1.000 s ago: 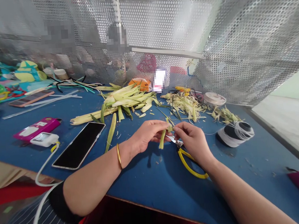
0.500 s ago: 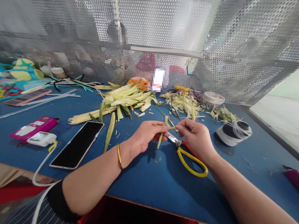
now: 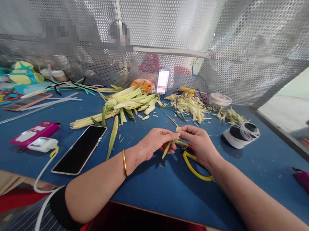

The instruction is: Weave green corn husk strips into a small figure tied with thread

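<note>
My left hand (image 3: 157, 141), with a gold bangle at the wrist, pinches narrow green corn husk strips (image 3: 166, 151) over the front middle of the table. Close against it, my right hand (image 3: 200, 142) pinches the same strips, its fingertips meeting the left ones. One strip end hangs down from the left fingers, and a bit of husk sticks up above them. Beneath my right hand lies a pair of scissors (image 3: 193, 169) with yellow and red handles, its blades mostly hidden. Behind the hands are a pile of corn husks (image 3: 128, 100) and a heap of shredded husk (image 3: 192, 108).
To the left lie a large phone (image 3: 80, 149), a magenta device (image 3: 35, 131) and a white cabled gadget (image 3: 43, 144). A spool of white thread (image 3: 239, 136) sits right, near a roll of tape (image 3: 220, 99). A perforated metal screen (image 3: 164, 24) closes off the back.
My right hand has moved left and in against my left hand. The strip that stretched between them is now bunched at the fingertips, and the scissor blades are more covered.
</note>
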{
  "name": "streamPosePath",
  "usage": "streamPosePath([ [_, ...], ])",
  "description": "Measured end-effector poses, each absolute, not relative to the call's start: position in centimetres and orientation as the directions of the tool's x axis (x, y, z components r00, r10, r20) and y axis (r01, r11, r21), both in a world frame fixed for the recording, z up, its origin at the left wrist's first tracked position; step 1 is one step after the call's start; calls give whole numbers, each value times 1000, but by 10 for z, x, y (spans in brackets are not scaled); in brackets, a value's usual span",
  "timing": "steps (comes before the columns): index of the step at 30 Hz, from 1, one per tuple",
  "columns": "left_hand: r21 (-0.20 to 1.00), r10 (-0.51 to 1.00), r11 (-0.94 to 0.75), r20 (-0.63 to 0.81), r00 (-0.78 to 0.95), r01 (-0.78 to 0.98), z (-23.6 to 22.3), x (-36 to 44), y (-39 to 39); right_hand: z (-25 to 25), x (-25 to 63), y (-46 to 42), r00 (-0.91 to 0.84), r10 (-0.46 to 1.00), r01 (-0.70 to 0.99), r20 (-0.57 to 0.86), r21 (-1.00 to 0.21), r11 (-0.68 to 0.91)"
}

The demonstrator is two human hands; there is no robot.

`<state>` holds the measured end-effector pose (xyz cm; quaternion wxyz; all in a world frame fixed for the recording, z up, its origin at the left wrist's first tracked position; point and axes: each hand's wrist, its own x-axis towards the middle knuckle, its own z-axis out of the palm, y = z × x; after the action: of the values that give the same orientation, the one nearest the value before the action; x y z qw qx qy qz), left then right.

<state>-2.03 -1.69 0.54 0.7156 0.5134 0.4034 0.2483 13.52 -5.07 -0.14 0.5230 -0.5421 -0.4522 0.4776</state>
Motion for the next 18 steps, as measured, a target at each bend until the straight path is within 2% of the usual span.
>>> streamPosePath([
  [4, 934, 765, 353, -319, 559, 50, 4, -19, -18, -3, 133, -50, 172, 984, -63, -50, -997, -40],
  [10, 944, 743, 320, -301, 598, 78, 8, -19, -20, -7, 137, -47, 339, 939, -20, 54, -998, 65],
  [18, 929, 723, 362, -329, 607, 72, 7, -20, -20, -6, 136, -48, 235, 972, -54, -26, -998, -14],
])
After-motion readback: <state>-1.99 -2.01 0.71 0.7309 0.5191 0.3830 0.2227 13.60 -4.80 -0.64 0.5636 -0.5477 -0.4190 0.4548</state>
